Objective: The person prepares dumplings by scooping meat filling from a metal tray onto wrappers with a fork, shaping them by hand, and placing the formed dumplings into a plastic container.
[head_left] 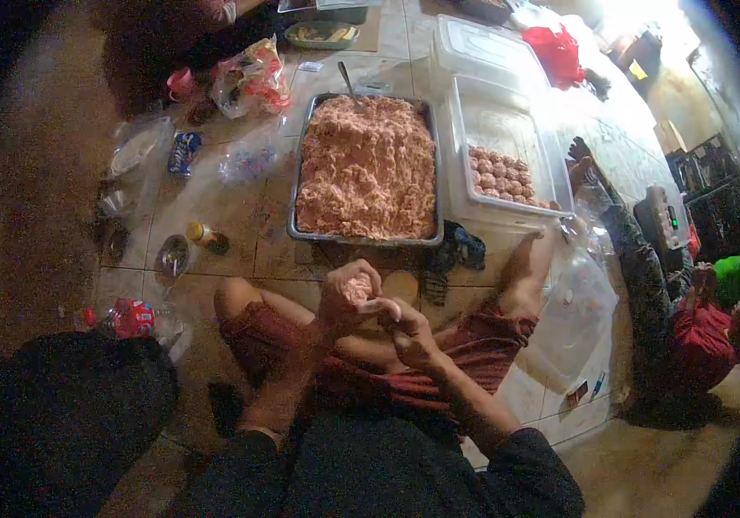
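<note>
On the floor (245, 259), one tray (361, 239) of coarse, pink meat mixture (365, 173) points its long axis away from me. My left hand (346, 292) and right hand (409, 333) meet nearer me; I can't tell the right's grip. One spoon (347, 81) leans in the far end; one pale-pink lump (357, 287) fills my left fist.

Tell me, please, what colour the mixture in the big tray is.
The mixture is brownish pink, best seen in the head view.

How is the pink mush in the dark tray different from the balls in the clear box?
The pink mush is one lumpy heap; the balls are small and round. The mush fills its dark tray, while the balls cover only one end of their clear box. Both look pinkish.
</note>
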The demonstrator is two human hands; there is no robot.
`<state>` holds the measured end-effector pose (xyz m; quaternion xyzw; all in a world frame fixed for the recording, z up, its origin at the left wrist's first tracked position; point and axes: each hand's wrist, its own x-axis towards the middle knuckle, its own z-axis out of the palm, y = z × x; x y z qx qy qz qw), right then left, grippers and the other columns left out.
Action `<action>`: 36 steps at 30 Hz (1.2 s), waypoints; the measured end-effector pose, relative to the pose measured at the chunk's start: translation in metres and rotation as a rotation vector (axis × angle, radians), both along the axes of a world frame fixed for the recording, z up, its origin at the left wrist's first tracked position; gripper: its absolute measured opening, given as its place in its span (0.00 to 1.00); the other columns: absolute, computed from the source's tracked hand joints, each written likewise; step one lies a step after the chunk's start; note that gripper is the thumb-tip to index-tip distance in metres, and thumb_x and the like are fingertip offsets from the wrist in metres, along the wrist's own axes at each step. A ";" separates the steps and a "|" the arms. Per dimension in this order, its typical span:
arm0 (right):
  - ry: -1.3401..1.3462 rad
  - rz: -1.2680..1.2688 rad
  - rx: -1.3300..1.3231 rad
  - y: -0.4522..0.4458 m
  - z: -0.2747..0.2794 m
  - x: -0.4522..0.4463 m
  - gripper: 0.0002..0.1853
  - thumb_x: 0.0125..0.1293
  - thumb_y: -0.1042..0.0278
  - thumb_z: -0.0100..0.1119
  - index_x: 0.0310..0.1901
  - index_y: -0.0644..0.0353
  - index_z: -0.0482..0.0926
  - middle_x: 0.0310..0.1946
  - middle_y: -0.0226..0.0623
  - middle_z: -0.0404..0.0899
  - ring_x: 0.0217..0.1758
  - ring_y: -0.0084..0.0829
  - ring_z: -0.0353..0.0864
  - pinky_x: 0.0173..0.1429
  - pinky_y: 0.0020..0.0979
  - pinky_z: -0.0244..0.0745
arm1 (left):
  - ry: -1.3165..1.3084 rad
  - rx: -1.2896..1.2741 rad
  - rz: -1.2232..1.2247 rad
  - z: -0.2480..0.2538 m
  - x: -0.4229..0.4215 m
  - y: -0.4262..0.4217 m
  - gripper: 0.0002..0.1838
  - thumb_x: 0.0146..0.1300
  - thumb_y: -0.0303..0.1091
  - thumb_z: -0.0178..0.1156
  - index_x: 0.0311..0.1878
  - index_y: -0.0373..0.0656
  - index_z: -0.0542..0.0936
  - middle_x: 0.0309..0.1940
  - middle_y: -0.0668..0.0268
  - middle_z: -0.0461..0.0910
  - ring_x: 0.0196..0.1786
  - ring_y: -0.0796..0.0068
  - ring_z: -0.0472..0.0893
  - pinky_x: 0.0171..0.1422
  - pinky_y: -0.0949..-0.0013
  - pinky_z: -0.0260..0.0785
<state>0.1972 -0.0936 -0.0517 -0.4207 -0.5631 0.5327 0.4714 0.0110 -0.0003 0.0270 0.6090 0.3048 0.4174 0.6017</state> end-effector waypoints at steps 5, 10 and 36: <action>-0.312 -0.112 0.063 0.005 0.079 0.018 0.23 0.58 0.80 0.62 0.58 0.60 0.80 0.48 0.39 0.80 0.54 0.37 0.82 0.61 0.32 0.75 | 0.099 -0.212 0.033 0.004 -0.021 0.016 0.22 0.57 0.37 0.80 0.44 0.38 0.78 0.34 0.71 0.81 0.36 0.83 0.79 0.42 0.74 0.77; -0.062 -0.089 -0.292 -0.012 0.053 0.027 0.16 0.71 0.81 0.55 0.58 0.63 0.79 0.54 0.34 0.83 0.58 0.24 0.79 0.63 0.29 0.74 | -0.255 -0.522 -0.073 0.013 -0.024 0.012 0.27 0.56 0.40 0.80 0.52 0.38 0.78 0.37 0.67 0.83 0.40 0.81 0.81 0.46 0.72 0.77; -0.566 -0.234 0.189 0.006 0.158 0.020 0.10 0.67 0.80 0.56 0.49 0.65 0.80 0.41 0.47 0.81 0.44 0.47 0.84 0.48 0.36 0.79 | 0.484 0.364 -0.014 0.008 -0.021 0.019 0.22 0.55 0.46 0.77 0.39 0.41 0.79 0.31 0.56 0.80 0.33 0.60 0.83 0.40 0.61 0.75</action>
